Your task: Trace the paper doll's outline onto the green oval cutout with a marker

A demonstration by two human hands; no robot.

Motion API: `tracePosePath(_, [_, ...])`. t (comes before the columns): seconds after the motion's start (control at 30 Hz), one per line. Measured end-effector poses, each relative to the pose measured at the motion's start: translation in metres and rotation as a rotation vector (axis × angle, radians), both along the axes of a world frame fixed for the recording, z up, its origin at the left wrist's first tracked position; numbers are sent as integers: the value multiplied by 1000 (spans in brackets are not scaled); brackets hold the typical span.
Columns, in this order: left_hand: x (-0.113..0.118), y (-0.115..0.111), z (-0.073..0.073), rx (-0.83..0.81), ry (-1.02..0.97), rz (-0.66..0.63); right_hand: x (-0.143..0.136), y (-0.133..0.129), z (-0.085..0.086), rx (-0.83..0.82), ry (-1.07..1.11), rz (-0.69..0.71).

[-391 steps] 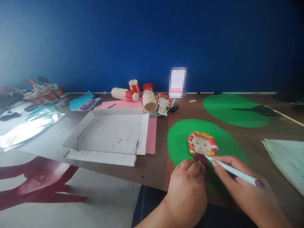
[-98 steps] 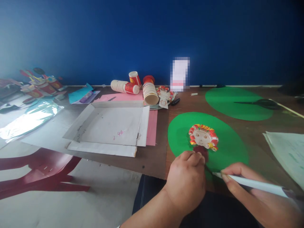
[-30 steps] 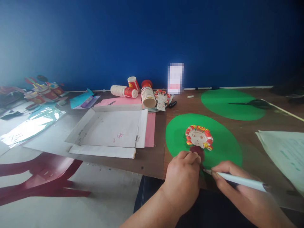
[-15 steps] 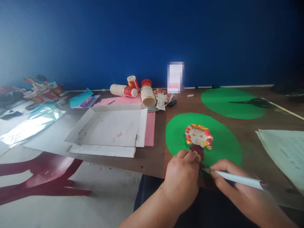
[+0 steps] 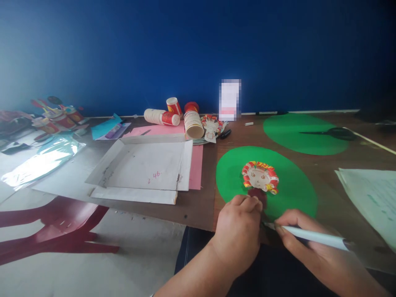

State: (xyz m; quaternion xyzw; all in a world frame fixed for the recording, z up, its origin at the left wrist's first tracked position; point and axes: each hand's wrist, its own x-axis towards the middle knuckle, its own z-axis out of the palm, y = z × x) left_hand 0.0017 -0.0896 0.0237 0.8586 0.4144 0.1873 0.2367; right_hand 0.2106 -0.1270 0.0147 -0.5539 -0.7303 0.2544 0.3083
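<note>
My right hand is closed around a white pen, its tip pointing left and down at the near edge of the green paper circle. My left hand is curled on a dark red paper piece that lies over the circle; its fingertips are hidden. Just beyond the knuckles sits a paper-cup face with red and yellow curled strips around a drawn face. What the pen tip touches is too small to tell.
A white box lid rests on pink paper to the left. Stacked paper cups lie at the back. Scissors lie on a second green circle. Written sheets are at right, a red chair at lower left.
Both hands keep nearly the same pose. The pen and my right hand have shifted slightly right, as has most of the scene.
</note>
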Motion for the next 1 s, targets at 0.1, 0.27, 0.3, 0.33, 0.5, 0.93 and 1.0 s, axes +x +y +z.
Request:
tracePosePath(0.1, [0, 0, 0, -4, -1, 2, 3, -1, -2, -42, 1, 17])
tracePosePath(0.27, [0, -1, 1, 3, 1, 3, -4, -2, 10, -69, 16, 8])
tracePosePath(0.3, [0, 0, 1, 6, 2, 3, -6, -2, 12, -78, 14, -24])
tracePosePath(0.33, [0, 0, 1, 8, 1, 2, -8, -3, 14, -88, 11, -53])
tracePosePath(0.5, [1, 1, -2, 17, -2, 9, -5, -2, 14, -122, 9, -4])
tracePosePath(0.93, [0, -2, -4, 53, -43, 20, 5, 0, 4, -149, -60, -6])
tracePosePath(1.0, [0, -2, -4, 47, -37, 21, 3, -2, 5, -151, -73, -41])
